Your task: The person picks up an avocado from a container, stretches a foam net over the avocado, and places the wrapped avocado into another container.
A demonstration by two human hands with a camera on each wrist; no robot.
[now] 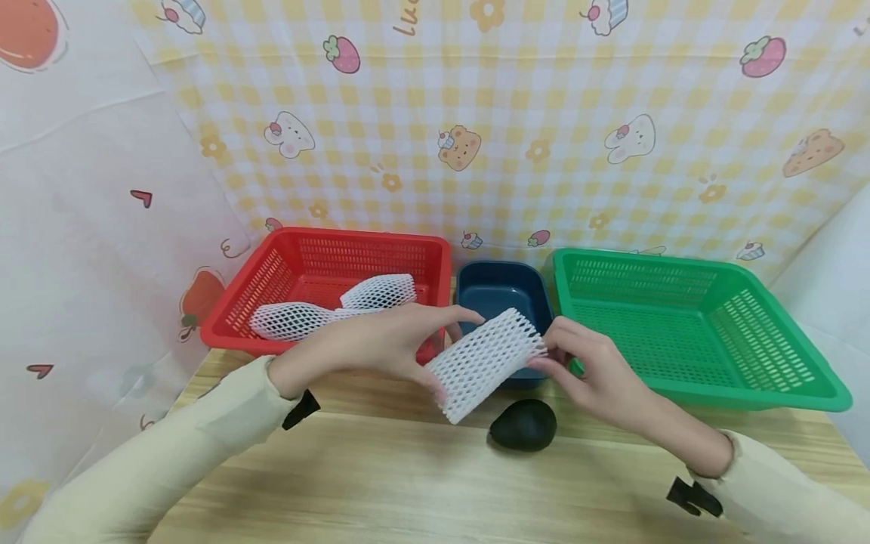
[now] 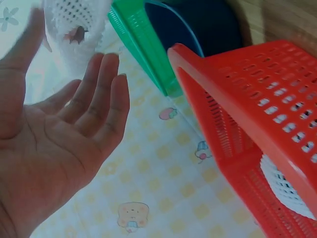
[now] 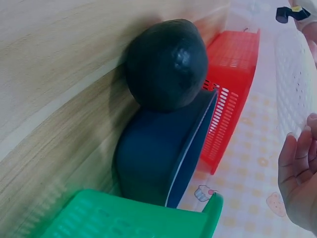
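A white foam fruit net (image 1: 484, 364), tube-shaped, is held tilted above the table, in front of the blue bin. My left hand (image 1: 381, 344) holds its left part between thumb and index finger; the other fingers extend in the left wrist view. At the net's right end, my right hand (image 1: 591, 363) pinches the fringed edge between thumb and fingers. In the left wrist view the net's open end (image 2: 74, 37) looks hollow. A dark avocado (image 1: 523, 425) lies on the table just below the net; it appears large in the right wrist view (image 3: 166, 64).
At the left stands a red basket (image 1: 326, 240) with more white foam nets (image 1: 292, 320) in it. A dark blue bin (image 1: 503, 272) sits between it and a green basket (image 1: 680, 325) on the right. Behind them hangs a checked cloth (image 1: 530, 98).
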